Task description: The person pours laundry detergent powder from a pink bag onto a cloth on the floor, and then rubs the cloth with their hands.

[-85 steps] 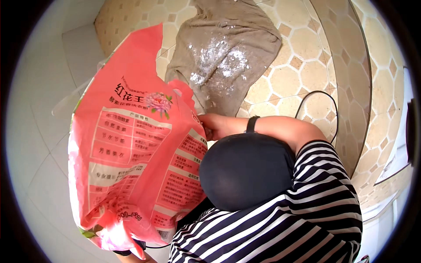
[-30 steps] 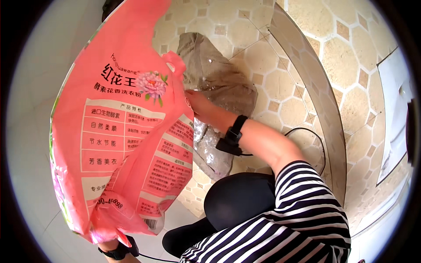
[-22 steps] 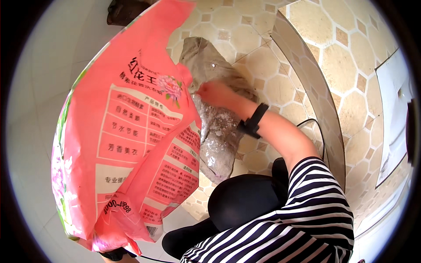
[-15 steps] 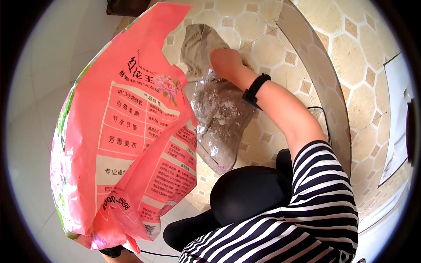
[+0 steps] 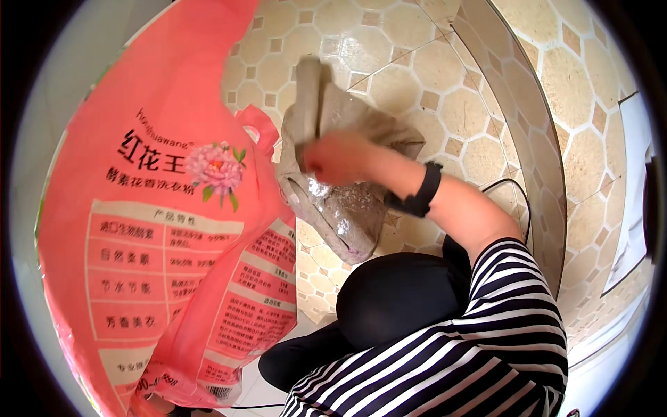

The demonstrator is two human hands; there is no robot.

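A large pink plastic bag of washing powder [image 5: 139, 90], printed with a flower, fills the left side. My left hand [image 5: 158, 402] is at its bottom corner, mostly hidden behind the plastic, gripping it. A wet grey-brown cloth garment [image 5: 389, 132] lies bunched on the tiled floor, with white powder and foam on its near part. My right hand [image 5: 340, 158], smeared by motion, is closed on a fold of this cloth and draws it over the powdered part. A black band [image 5: 424, 193] circles my right wrist.
Patterned beige tiles [image 5: 410, 35] surround the cloth. A tiled raised edge [image 5: 517, 90] curves along the right, with a thin black cable [image 5: 524, 191] before it. My bent knee [image 5: 396, 299] in black is just nearer than the cloth.
My right hand has come nearer and left, folding the cloth's far part over toward me and spreading a flap to the right. The pink bag has shifted left and looks larger.
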